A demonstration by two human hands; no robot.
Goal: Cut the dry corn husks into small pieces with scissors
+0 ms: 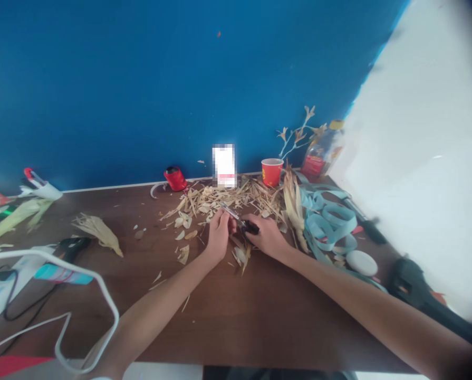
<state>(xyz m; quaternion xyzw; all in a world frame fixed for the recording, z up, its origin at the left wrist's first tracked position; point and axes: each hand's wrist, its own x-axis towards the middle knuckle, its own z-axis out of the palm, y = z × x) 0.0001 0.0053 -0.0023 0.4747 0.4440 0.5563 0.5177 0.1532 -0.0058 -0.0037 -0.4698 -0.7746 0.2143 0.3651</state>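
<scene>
Both my hands meet at the middle of the brown table (228, 311), among dry corn-husk scraps (220, 200). My right hand (265, 236) is closed round the black handles of a pair of scissors (241, 221), whose blades point up and left. My left hand (219, 232) is closed, pinching a small husk piece I can barely make out at the blades. More cut husk bits (240, 257) lie just below the hands.
A red paper cup (271, 171) and a bottle (321, 150) stand at the back by the blue wall. Light-blue ribbon (330, 221) lies right, with a white round object (361, 262) and a black tool (413, 285). White cable (81, 274) and husks (101, 232) lie left.
</scene>
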